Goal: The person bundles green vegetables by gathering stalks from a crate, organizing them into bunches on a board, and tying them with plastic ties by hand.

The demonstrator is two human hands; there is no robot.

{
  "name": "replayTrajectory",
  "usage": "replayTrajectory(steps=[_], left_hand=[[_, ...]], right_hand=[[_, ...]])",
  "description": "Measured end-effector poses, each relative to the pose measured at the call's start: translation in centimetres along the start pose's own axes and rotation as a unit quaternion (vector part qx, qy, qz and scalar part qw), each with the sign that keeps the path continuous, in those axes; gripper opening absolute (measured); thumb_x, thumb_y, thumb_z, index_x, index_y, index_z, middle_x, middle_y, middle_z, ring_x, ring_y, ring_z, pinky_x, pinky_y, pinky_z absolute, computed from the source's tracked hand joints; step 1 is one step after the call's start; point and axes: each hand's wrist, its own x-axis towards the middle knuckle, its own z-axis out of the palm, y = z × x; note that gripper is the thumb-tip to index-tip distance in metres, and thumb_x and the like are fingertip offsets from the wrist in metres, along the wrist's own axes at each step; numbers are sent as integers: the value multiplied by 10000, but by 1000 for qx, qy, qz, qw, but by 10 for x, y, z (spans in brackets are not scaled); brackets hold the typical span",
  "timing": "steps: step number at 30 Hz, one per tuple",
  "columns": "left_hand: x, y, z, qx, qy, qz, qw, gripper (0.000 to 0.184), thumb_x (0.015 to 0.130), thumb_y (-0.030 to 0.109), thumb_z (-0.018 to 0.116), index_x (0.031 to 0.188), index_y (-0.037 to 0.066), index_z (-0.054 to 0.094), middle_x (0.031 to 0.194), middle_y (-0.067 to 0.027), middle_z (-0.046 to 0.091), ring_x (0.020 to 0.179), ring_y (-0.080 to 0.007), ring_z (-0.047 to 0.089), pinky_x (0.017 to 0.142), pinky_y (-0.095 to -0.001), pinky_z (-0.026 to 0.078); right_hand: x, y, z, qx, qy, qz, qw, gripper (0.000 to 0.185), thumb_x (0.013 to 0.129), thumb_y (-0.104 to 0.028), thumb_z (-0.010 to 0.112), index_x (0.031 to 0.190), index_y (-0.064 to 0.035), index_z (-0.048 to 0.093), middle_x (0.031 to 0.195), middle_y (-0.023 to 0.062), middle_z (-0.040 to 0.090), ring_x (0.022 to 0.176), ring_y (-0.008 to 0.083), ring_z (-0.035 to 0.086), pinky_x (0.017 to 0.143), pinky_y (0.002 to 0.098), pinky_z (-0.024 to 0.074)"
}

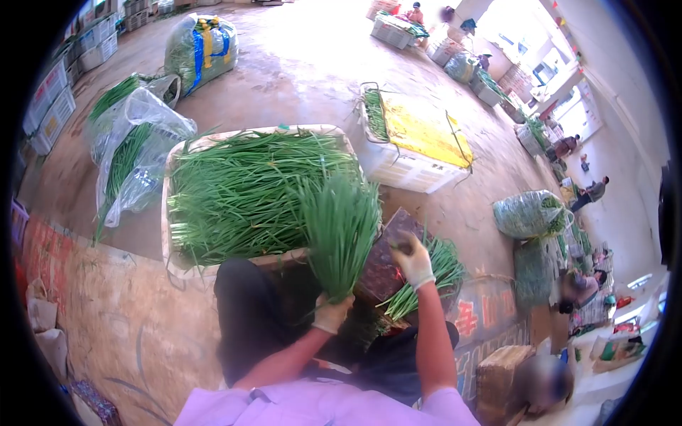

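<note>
My left hand clamps a green bunch at six o'clock, apparently mid-tidying. At four, my right hand blurs, grip unclear; next likely calls for steadiness.

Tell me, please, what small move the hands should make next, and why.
Perhaps bring the right hand over to the bundle of green stalks and gather its upper part: the left hand grips only the lower end, the tops fan out above, and the right hand is apart from the bundle.

Red characters, seemingly illegible
</note>
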Motion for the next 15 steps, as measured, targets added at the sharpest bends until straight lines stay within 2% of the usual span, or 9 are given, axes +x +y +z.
replayTrajectory(steps=[2, 4, 7, 8, 11, 12, 13, 14, 15], left_hand=[[4, 10, -7, 48, -31, -32, 998, 165, 801, 89, 784, 926, 50, 683, 763, -35, 696, 571, -134, 644, 540, -271, 513], [10, 8, -10, -34, -17, 8, 999, 148, 808, 74, 778, 921, 55, 685, 751, -38, 693, 567, -133, 644, 526, -264, 513], [8, 6, -13, -38, 10, -34, 999, 167, 804, 84, 787, 932, 53, 683, 719, -49, 681, 548, -145, 638, 478, -287, 500], [4, 9, -14, -29, 31, -83, 996, 168, 809, 92, 785, 936, 50, 683, 709, -52, 677, 542, -148, 635, 462, -293, 494], [11, -2, -16, -4, 36, -114, 993, 190, 814, 150, 781, 931, 42, 677, 668, -60, 654, 487, -160, 596, 411, -309, 465], [10, -4, -18, -15, 41, -109, 993, 208, 809, 184, 781, 916, 41, 674, 638, -66, 637, 442, -164, 562, 372, -320, 442], [10, -3, -23, 13, 21, -146, 989, 237, 799, 169, 783, 953, 23, 675, 731, -83, 669, 548, -179, 624, 473, -310, 509], [9, -9, -24, 17, 26, -148, 989, 237, 799, 169, 783, 953, 23, 675, 731, -83, 669, 548, -179, 624, 473, -310, 509], [15, -22, -24, -37, 19, -55, 998, 268, 797, 150, 780, 1003, 22, 667, 806, -86, 680, 635, -187, 647, 555, -306, 531]], right_hand=[[-34, 47, -9, -169, 35, 74, 982, 680, 792, -166, 788, 1378, 4, 487, 1054, 129, 691, 950, 218, 676, 858, 333, 542], [-67, 53, 2, -120, 47, 96, 987, 701, 809, -232, 799, 1383, 10, 479, 1062, 126, 699, 957, 207, 678, 864, 333, 536], [-97, 62, 29, -26, -46, 107, 993, 511, 843, -228, 777, 1246, 30, 597, 976, 111, 723, 911, 205, 691, 829, 329, 544], [-98, 70, 37, 64, -96, 244, 963, 397, 869, -179, 746, 1176, 46, 635, 1003, 134, 721, 919, 193, 692, 830, 318, 558], [-100, 22, 56, 51, -100, 319, 941, 343, 881, -150, 719, 1155, 42, 640, 981, 129, 728, 886, 203, 698, 811, 326, 561], [-101, 28, 65, 15, -62, 168, 984, 335, 869, -139, 716, 1157, 16, 646, 990, 135, 721, 889, 234, 698, 811, 341, 559], [-105, 34, 74, -21, -23, 14, 999, 331, 856, -129, 713, 1158, -9, 651, 1000, 142, 715, 893, 266, 698, 810, 356, 557], [-103, 28, 81, -16, -26, 17, 999, 331, 856, -129, 713, 1158, -9, 651, 1000, 142, 715, 893, 266, 698, 810, 356, 557], [-100, 14, 86, -83, -49, -47, 994, 336, 838, -135, 718, 1155, -40, 658, 998, 150, 697, 913, 302, 685, 820, 375, 550]])
